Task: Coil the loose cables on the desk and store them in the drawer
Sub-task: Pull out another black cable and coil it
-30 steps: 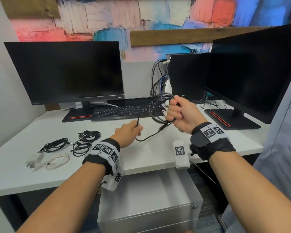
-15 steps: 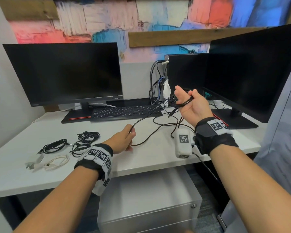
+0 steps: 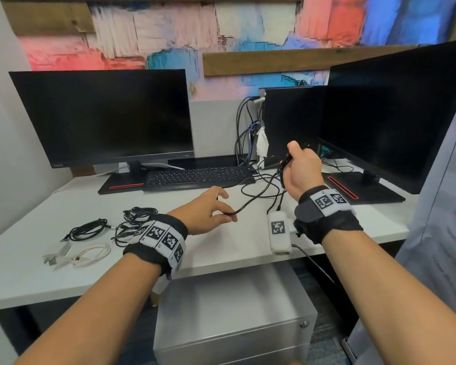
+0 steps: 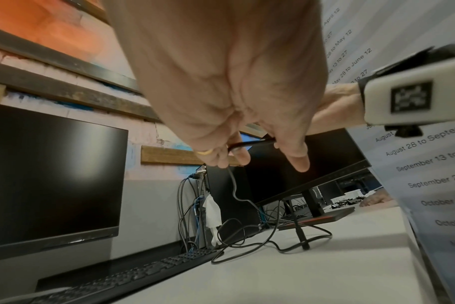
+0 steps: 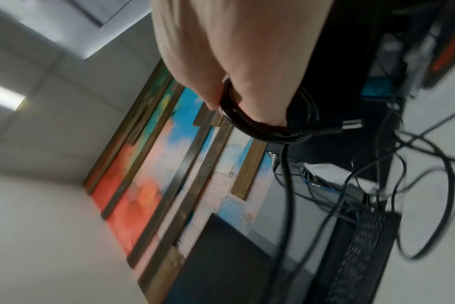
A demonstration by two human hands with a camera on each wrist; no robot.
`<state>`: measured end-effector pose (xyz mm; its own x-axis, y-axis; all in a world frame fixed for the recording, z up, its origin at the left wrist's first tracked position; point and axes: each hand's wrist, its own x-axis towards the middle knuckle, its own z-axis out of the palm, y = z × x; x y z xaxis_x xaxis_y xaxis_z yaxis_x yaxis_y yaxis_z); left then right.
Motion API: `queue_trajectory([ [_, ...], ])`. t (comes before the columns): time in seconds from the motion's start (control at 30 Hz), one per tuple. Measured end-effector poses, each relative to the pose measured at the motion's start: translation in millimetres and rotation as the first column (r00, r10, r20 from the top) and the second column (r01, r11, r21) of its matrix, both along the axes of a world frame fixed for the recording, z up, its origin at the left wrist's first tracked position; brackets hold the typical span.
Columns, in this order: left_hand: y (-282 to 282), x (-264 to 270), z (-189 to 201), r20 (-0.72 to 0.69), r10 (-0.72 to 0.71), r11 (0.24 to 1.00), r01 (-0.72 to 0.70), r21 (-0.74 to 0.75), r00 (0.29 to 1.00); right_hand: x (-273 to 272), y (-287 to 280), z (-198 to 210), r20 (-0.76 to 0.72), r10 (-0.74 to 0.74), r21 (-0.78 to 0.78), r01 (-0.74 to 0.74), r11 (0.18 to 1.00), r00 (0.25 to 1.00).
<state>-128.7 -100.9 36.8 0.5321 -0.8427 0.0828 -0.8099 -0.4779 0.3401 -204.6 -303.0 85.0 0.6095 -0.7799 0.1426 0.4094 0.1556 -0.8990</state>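
Note:
A long black cable (image 3: 258, 192) lies in loose loops on the white desk (image 3: 248, 241) in front of the keyboard. My left hand (image 3: 228, 210) pinches it low over the desk; the left wrist view shows the cable (image 4: 237, 146) between thumb and fingers of that hand (image 4: 247, 152). My right hand (image 3: 291, 159) is raised near the right monitor and grips a few tight turns of the same cable (image 5: 260, 125), wound round its fingers (image 5: 257, 102), with a plug (image 5: 351, 125) sticking out. The grey drawer cabinet (image 3: 234, 314) under the desk is closed.
Two bundled black cables (image 3: 88, 229) (image 3: 136, 218) and a white one (image 3: 91, 255) lie at the desk's left. A keyboard (image 3: 195, 176), left monitor (image 3: 103, 117), right monitor (image 3: 395, 114) and a computer with hanging wires (image 3: 244, 135) line the back.
The wide coil held by my right hand has dropped into loose loops on the desk. The right hand rose and turned, keeping a few tight turns. The left hand stays low on the cable.

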Motion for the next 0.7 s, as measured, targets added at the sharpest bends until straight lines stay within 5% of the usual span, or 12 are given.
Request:
queue_trajectory([
  [0.07, -1.8, -1.3, 2.3, 0.018, -0.024, 1.000, 0.025, -0.019, 1.000, -0.6, 5.6, -5.0, -0.119, -0.063, -0.255, 0.031, 0.966, 0.991],
  [0.3, -9.8, -4.8, 6.5, 0.123, -0.062, 0.977, 0.085, -0.195, 0.991, 6.1, 7.8, -25.1, -0.356, -0.172, -0.657, -0.115, 0.746, 0.919],
  [0.5, -8.6, 9.8, 17.7, 0.213, 0.109, 0.876, 0.007, -0.483, 0.971, 1.4, 9.8, -36.6, -0.605, -0.049, -0.639, -0.448, 0.625, 0.795],
  [0.7, -4.1, 21.0, 15.6, 0.030, 0.269, 0.845, -0.221, -0.488, 0.963, -10.2, 7.5, -27.0, -0.665, 0.016, -0.634, -0.576, 0.516, 0.746],
])
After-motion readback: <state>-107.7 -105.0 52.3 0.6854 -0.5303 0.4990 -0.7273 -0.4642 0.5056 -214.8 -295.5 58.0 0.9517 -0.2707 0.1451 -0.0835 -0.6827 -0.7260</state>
